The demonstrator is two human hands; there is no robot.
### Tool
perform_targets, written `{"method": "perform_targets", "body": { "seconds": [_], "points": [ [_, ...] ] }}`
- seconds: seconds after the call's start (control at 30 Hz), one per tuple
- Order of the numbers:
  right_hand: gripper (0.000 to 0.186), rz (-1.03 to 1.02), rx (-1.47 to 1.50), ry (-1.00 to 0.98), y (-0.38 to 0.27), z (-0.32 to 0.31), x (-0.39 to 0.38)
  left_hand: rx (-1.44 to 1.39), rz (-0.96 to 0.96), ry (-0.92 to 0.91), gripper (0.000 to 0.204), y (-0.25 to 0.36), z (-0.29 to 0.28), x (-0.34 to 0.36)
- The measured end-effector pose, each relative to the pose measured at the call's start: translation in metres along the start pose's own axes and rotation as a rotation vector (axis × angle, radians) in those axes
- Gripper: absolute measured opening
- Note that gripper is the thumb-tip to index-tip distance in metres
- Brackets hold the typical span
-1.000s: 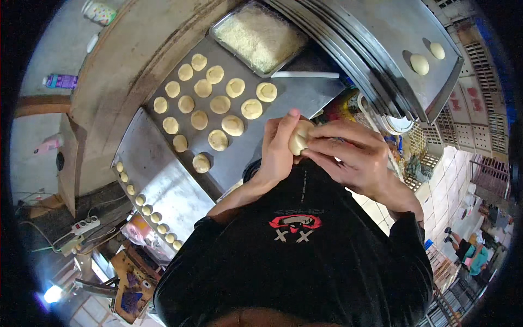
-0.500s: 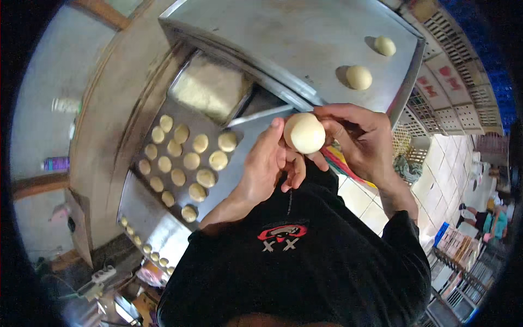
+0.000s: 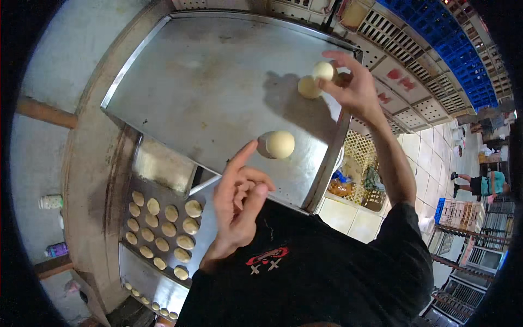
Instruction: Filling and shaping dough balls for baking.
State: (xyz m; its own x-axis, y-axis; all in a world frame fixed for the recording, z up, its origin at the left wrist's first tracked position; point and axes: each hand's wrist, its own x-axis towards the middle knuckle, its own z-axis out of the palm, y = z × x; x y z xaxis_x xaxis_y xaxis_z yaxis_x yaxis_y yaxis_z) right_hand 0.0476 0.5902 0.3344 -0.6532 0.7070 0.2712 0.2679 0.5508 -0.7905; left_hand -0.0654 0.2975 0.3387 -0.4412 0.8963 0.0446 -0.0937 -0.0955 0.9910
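Note:
My right hand (image 3: pixel 354 82) reaches over the far right of a large metal tray (image 3: pixel 180 71), its thumb and fingers around a pale, round dough ball (image 3: pixel 323 71). Right beside that one, a second dough ball (image 3: pixel 308 87) sits on the tray, partly overlapped in this view. Closer to me lies another smooth dough ball (image 3: pixel 280 144). My left hand (image 3: pixel 242 199) is just left of it, over the tray's near edge, index finger stretched out and the other fingers loosely bent. Nothing is in it.
Flattened dough rounds (image 3: pixel 170 229) lie in rows on a dark tray at the left, beside a pan with pale powder (image 3: pixel 163 161). Stacked plastic crates (image 3: pixel 403 76) line the right side. A yellow basket (image 3: pixel 357 150) stands on the tiled floor, and a person (image 3: pixel 485 184) is far right.
The dough ball that was between both hands in front of my chest is now at the tray's far right in my right hand. My left hand has let go of it. The view has shifted toward the tray.

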Motion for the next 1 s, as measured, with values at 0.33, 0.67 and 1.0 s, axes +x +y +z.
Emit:
{"method": "perform_targets", "body": {
  "seconds": [0.33,0.67,1.0],
  "points": [
    [0.044,-0.206,-0.546,-0.103,0.07,-0.017,0.091,0.028,0.047,0.454,0.045,-0.014,-0.027,-0.009],
    [0.037,-0.275,-0.516,0.068,0.038,-0.007,0.077,0.025,0.075,0.528,0.039,-0.026,-0.043,-0.043],
    [0.048,-0.274,-0.572,-0.274,0.003,0.015,0.016,0.014,-0.027,0.637,0.034,-0.035,-0.084,-0.114]
  ]
}}
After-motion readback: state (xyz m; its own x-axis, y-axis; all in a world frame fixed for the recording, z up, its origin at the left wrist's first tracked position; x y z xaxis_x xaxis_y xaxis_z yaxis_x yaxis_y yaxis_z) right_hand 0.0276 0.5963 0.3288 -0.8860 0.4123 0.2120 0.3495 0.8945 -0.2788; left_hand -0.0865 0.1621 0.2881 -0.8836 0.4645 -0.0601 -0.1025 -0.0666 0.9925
